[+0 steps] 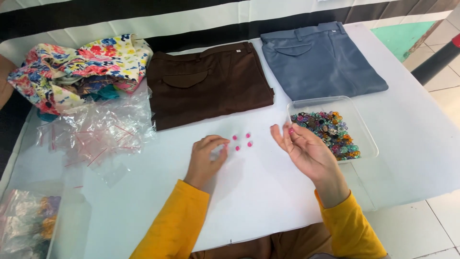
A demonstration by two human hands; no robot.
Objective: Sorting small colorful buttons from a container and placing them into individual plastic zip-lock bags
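Resting on the white table (pixel 268 192), the left hand (pixel 205 160) curls loosely beside four pink beads (pixel 242 140). The right hand (pixel 306 151) pinches one pink bead (pixel 291 130) near the clear tray (pixel 369 144) of mixed beads. Brown trousers (pixel 208 86), grey trousers (pixel 321 60) and plastic bags (pixel 96 132) lie beyond, obstructing nothing.

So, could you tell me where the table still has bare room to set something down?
Bare white table lies between the two forearms and right of the clear bead tray. A smaller patch sits between the plastic bags and the left hand. The far edge is crowded: floral cloth, brown trousers, blue trousers.
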